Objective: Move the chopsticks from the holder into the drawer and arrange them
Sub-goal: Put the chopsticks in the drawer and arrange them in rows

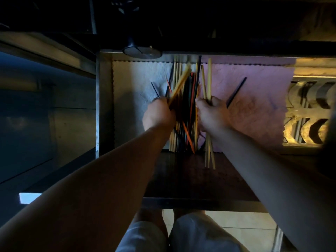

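Two knees in pale shorts (200,233) lie closest, at 6 o'clock of the view, above a tiled floor (245,222). Both bare forearms stretch from there toward 12 o'clock into the open drawer (105,106). Most of the chopsticks (183,135) lie in the middle of this drawer as a mixed heap of pale wooden, black and orange ones, pointing roughly from 6 to 12 o'clock and crossing each other. At 9 o'clock of the heap the left hand (158,115) has its fingers curled around a few pale wooden sticks (180,84), which lean toward 1 o'clock and look blurred. At 3 o'clock of the heap the right hand (211,113) grips a second bundle (209,79) of pale sticks in a closed fist. These stand out of the fist at both ends, toward 12 o'clock and toward 6 o'clock over the dark front panel (181,179) of the drawer. One black chopstick (236,92) lies alone at 2 o'clock of the right hand on a pink cloth (258,115). A dark chopstick (155,90) lies at 12 o'clock of the left hand on a grey-white cloth (134,84). The two cloths cover the drawer bottom side by side. A dark round object (141,51) sits at the far edge of the drawer, at 11 o'clock of the heap; what it is cannot be told. At 3 o'clock, beyond the pink cloth, there is a yellowish metal piece (309,110) with curved openings.
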